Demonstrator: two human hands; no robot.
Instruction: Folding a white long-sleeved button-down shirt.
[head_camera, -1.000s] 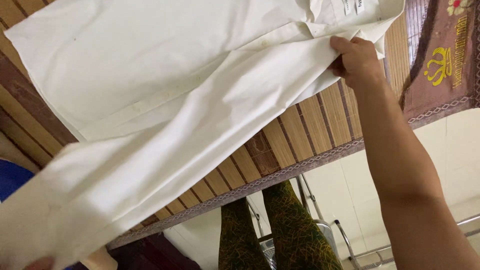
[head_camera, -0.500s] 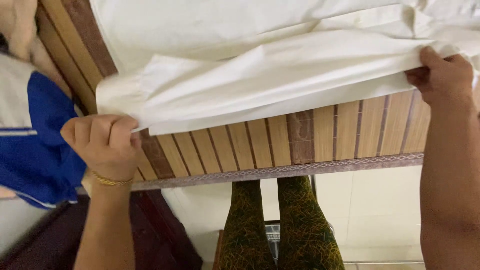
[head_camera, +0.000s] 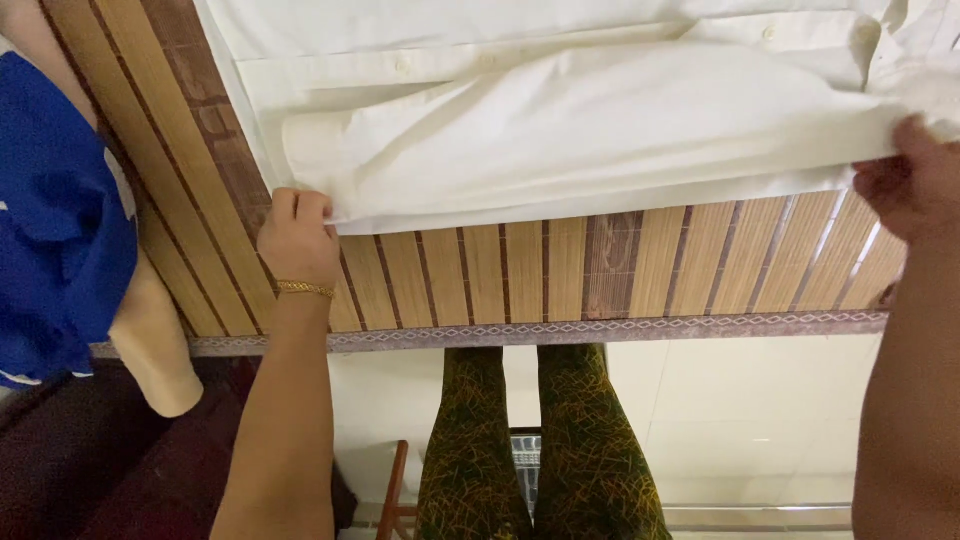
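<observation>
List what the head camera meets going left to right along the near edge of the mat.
Blue garment → beige cloth hanging off the mat's edge → left hand pinching the white shirt's cuff end → bare bamboo mat → right hand gripping the shirt's other end.

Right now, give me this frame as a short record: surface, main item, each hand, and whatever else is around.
surface: bamboo mat with a patterned border along the near edge
main item: white shirt, lying flat on the mat, button strip showing, a sleeve folded across it
left hand: grip closed on the shirt's near left edge; gold bracelet on the wrist
right hand: grip closed on the shirt's near right edge
nearby: blue garment at the left
below: patterned trousers, tiled floor
</observation>
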